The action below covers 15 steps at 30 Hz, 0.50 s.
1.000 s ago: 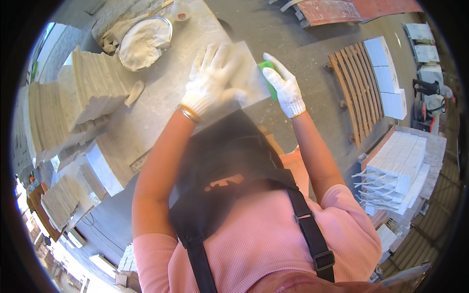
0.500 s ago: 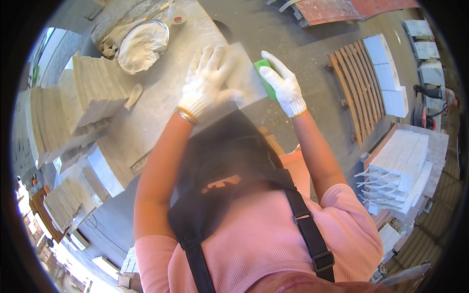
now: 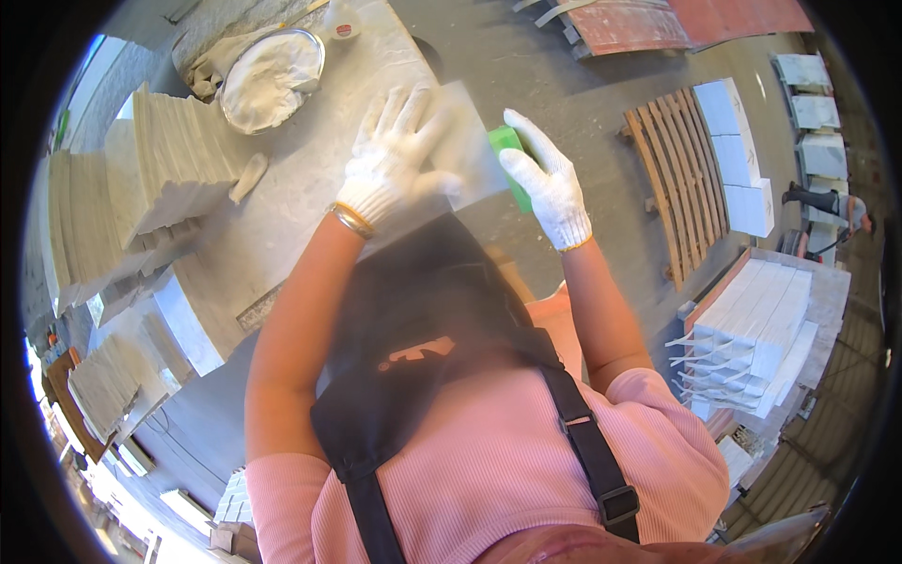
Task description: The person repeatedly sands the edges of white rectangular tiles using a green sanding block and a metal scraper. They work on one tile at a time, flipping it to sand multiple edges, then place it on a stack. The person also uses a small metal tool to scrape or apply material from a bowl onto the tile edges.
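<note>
Both my hands wear white knitted gloves. My left hand (image 3: 393,160) lies with fingers spread over a pale flat slab (image 3: 475,177) on the work table, near its left side; the finger area is slightly blurred. In my right hand (image 3: 556,193) is a green block (image 3: 505,141), gripped between thumb and fingers. The block stands along the slab's right edge and seems to touch it. Part of the slab is hidden under my left hand.
A round metal bowl (image 3: 320,58) of white powder and a small clear container (image 3: 342,23) sit on the table's far part. Stacked stone tiles (image 3: 174,169) rise at left. Right of me are a wooden pallet (image 3: 672,179), strapped white stacks (image 3: 752,320) and a distant person (image 3: 846,209).
My right hand has slid the green block a little nearer to me along the slab's edge. My left hand stays spread, barely shifted. The whole view has moved slightly.
</note>
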Motion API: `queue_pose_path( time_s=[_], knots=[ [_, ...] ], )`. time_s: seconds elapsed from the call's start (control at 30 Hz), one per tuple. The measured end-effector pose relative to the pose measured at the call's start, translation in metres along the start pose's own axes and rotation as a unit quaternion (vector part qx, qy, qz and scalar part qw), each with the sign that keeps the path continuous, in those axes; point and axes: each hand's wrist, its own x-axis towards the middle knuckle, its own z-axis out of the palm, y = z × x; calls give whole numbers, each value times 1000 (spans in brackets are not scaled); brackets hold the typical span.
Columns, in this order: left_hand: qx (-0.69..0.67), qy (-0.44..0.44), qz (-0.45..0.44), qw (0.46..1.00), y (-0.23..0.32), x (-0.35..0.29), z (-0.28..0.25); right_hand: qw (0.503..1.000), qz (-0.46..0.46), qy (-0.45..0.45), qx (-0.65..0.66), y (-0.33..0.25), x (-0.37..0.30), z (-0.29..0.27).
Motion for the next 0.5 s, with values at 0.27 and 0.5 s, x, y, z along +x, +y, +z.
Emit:
queue_pose_path(
  time_s=[0.27, 0.5],
  knots=[
    [5, -23, -5, 1000, 2, 1, -5, 998, 41, 16, 41, 9, 22, 10],
    [-12, -12, 3, 1000, 1, 0, -3, 999, -46, 23, -12, 12, 1, 8]
  ],
)
